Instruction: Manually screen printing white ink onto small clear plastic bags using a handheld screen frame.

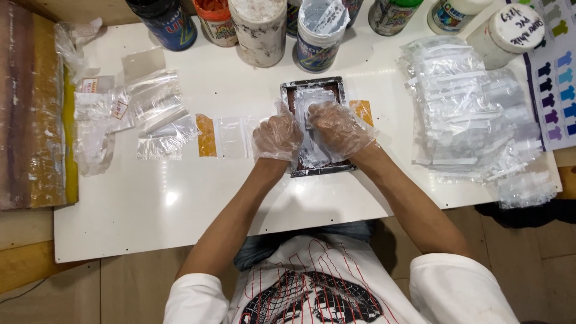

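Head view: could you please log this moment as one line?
left hand: on frame | right hand: pressing clear bag | frame: flat on table

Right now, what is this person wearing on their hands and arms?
Both the left hand and the right hand wear thin, loose, see-through plastic gloves that crinkle and end at the wrists. The forearms are bare. Short white sleeves of a T-shirt with a red and black print cover the upper arms.

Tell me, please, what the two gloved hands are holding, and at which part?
Both the left hand and right hand press on a clear plastic bag lying on a dark tray, at its left and right sides.
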